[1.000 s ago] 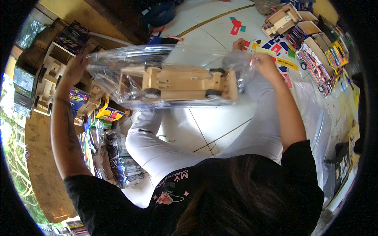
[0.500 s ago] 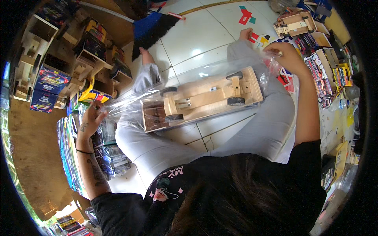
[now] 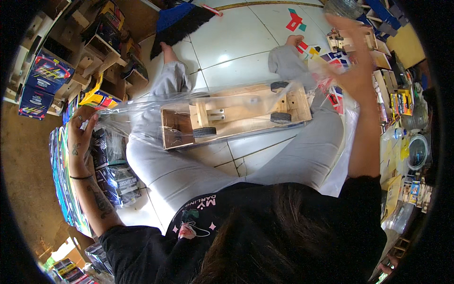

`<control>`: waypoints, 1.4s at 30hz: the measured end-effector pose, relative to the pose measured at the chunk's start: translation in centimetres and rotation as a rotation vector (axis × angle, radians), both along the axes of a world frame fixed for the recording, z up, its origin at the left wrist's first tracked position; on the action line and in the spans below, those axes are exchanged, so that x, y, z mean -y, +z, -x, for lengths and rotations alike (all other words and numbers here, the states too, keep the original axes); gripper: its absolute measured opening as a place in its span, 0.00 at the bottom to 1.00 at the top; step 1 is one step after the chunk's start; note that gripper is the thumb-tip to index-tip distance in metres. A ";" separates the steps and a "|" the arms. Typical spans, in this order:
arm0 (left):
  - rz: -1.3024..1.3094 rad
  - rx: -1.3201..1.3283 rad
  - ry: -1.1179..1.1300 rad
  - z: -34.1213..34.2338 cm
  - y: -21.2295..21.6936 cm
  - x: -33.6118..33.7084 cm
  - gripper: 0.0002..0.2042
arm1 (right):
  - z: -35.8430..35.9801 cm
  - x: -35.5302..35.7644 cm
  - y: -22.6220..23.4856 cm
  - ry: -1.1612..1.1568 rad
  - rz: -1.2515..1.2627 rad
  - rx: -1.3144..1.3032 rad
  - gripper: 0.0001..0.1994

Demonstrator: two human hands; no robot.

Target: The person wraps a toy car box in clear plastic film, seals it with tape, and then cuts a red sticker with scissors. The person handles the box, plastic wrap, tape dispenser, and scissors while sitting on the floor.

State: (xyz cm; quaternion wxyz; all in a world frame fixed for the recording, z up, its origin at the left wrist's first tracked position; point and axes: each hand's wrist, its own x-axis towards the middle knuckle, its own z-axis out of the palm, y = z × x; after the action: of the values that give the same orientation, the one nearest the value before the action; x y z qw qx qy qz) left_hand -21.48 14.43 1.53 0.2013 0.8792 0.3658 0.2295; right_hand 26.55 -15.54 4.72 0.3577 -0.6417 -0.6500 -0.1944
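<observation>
Seated person (image 3: pixel 236 236) is facing 12 | 12 o'clock: wooden toy truck (image 3: pixel 246 125) is lying wheels-up under clear film (image 3: pixel 137 108) | 10: left hand (image 3: pixel 79 130)'s fingers are pinching film | 1: right hand (image 3: pixel 352 71) is showing blurred, I can't tell its grip | risk: hard pulling against a corner, tearing film

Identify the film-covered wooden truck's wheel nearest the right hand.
The far wheel at the right end of the truck; its partner sits nearer the torso, the other two at the left end.
</observation>
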 end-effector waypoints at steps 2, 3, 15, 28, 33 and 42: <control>-0.018 0.005 0.007 -0.1 -0.2 0.0 0.06 | 4.5 -3.4 -2.5 0.159 0.222 0.201 0.44; -0.029 -0.051 0.046 -0.1 -0.1 0.0 0.05 | 6.2 -5.0 -3.8 0.230 0.315 0.314 0.47; -0.113 -0.079 0.093 0.4 0.3 0.6 0.06 | 5.9 -2.3 -5.1 0.247 0.851 0.246 0.15; -0.385 0.042 -0.494 -21.2 -2.0 12.1 0.20 | 1.8 -3.9 -2.1 0.208 0.502 0.171 0.07; 0.010 0.115 -0.598 -23.5 -1.7 9.1 0.10 | 3.2 -3.1 -2.6 -0.088 0.351 0.298 0.08; 0.215 -0.082 -0.672 -23.5 -0.9 7.0 0.15 | 9.2 -6.5 -7.3 0.011 0.066 0.396 0.20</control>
State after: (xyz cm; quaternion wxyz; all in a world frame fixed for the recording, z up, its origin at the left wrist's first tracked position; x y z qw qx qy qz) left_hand 2.06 7.41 0.68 0.3423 0.9326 0.0860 0.0753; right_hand 17.34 -9.08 -2.59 0.2025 -0.5986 -0.7174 -0.2934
